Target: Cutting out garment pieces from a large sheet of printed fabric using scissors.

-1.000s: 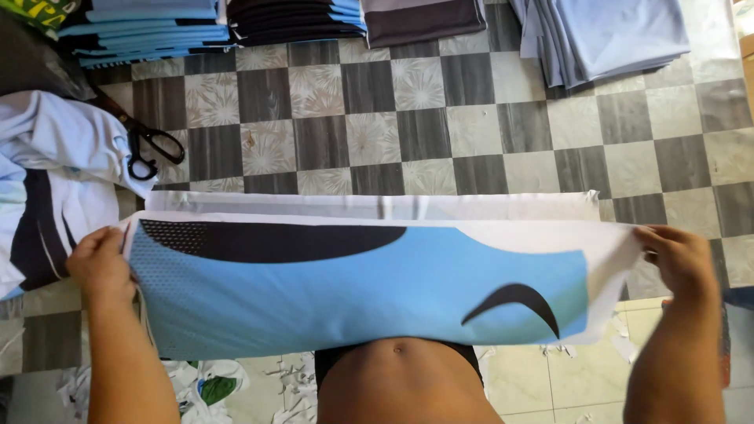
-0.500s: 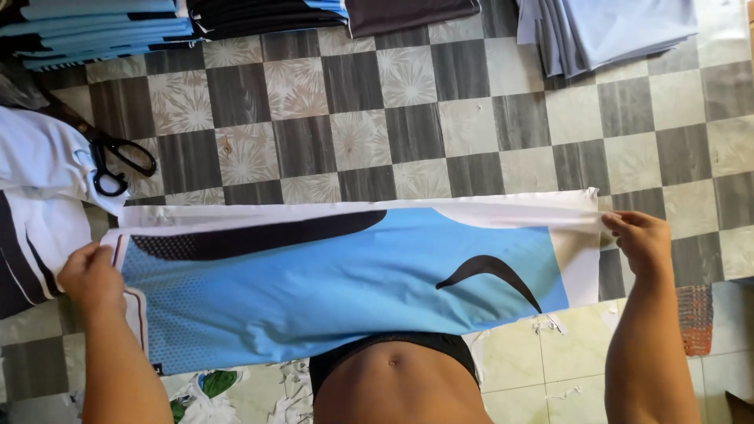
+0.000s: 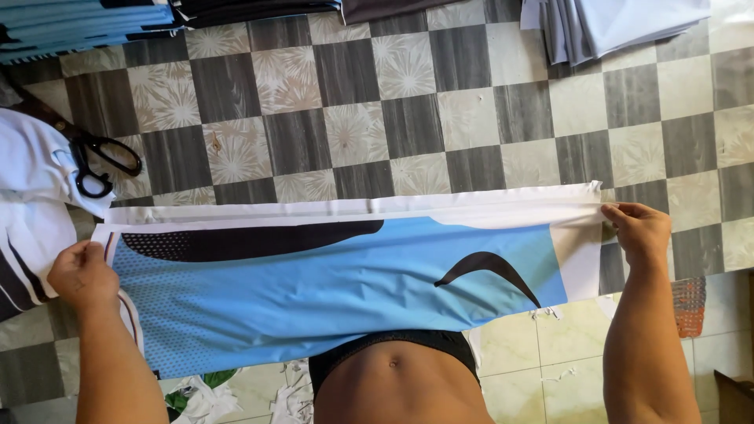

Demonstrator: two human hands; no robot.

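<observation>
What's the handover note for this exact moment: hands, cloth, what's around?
Left hand: pinching the left end of the blue cloth.
Right hand: pinching the right end at its white edge.
Cloth: held flat across the checkered table, near edge hanging at the person's waist.
Around: scissors and white garments at left, folded stacks along the far edge, scraps on the floor.

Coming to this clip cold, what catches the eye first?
A long blue fabric panel with black swooshes and white edges, stretched across the middle between the left hand and right hand. Beneath lies a checkered tile floor; black scissors rest at the left, folded fabric stacks along the top.
</observation>
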